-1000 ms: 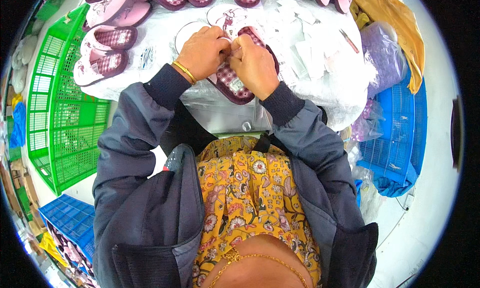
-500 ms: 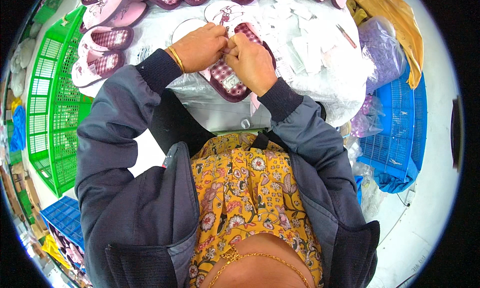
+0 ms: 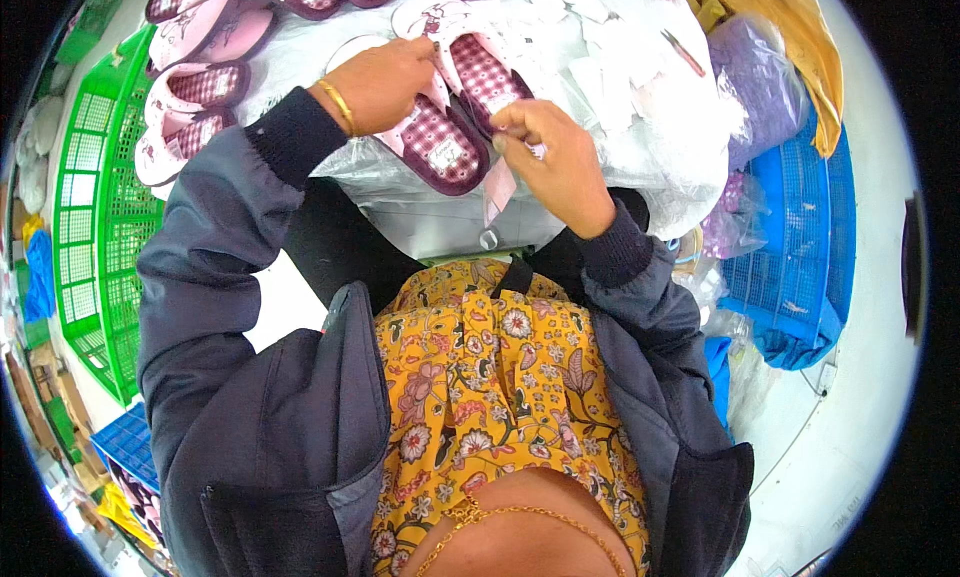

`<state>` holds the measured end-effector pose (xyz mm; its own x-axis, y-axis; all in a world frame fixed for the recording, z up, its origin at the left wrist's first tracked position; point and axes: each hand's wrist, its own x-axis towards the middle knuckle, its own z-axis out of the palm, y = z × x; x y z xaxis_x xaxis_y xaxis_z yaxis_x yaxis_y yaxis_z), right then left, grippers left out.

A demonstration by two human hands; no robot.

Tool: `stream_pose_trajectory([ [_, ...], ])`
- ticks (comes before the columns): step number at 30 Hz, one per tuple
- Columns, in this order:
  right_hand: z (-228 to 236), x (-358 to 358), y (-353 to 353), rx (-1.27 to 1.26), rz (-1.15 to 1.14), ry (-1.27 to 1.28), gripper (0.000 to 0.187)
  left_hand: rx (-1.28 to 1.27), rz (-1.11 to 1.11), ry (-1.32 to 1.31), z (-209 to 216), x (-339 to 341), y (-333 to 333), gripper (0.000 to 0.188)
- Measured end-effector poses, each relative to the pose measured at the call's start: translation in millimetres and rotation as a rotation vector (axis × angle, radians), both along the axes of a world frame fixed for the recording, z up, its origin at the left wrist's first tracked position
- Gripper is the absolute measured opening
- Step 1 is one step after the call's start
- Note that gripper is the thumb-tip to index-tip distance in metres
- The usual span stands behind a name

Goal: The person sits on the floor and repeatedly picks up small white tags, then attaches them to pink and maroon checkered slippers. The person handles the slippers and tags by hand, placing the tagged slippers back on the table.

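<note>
Two slippers with plum checked insoles lie side by side on the plastic-covered table before me: a nearer slipper [image 3: 442, 149] and a farther slipper [image 3: 486, 75]. My left hand [image 3: 380, 85] is closed at their pink uppers, its fingertips curled over an upper's edge. At the inner edge of the farther slipper, my right hand [image 3: 556, 163] has thumb and forefinger pinched together. Whatever lies between those fingertips is too small to make out. A pink paper tag [image 3: 499, 191] hangs just below the right hand, over the table's near edge.
More pink slippers [image 3: 195, 102] line the table's left and far sides. White paper tags [image 3: 600, 82] and small scissors [image 3: 683, 54] lie to the right. A green crate [image 3: 95, 227] stands left; a blue crate [image 3: 790, 237] and a purple bag [image 3: 755, 92] are right.
My hands were together over the slippers and have parted. The right moved right and toward me, uncovering the farther insole; the left shifted slightly left.
</note>
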<state>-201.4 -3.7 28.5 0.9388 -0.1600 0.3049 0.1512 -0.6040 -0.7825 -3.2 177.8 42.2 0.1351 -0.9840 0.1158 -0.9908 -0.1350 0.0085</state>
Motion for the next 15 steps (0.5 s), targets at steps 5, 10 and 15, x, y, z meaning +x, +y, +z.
stream_pose_trajectory([
  [5,-20.9,-33.4,3.5,-0.242,0.015,-0.023,0.033,-0.248,0.103,0.214,4.6,-10.1,4.5,0.014],
  [10,-38.8,-33.5,11.8,-0.316,-0.060,-0.019,0.026,-0.413,0.216,0.282,-10.0,-20.1,8.2,0.012],
  [15,-60.0,-24.3,10.7,-0.460,-0.095,-0.103,0.020,-0.472,0.277,0.338,-13.8,-26.6,8.6,0.011],
])
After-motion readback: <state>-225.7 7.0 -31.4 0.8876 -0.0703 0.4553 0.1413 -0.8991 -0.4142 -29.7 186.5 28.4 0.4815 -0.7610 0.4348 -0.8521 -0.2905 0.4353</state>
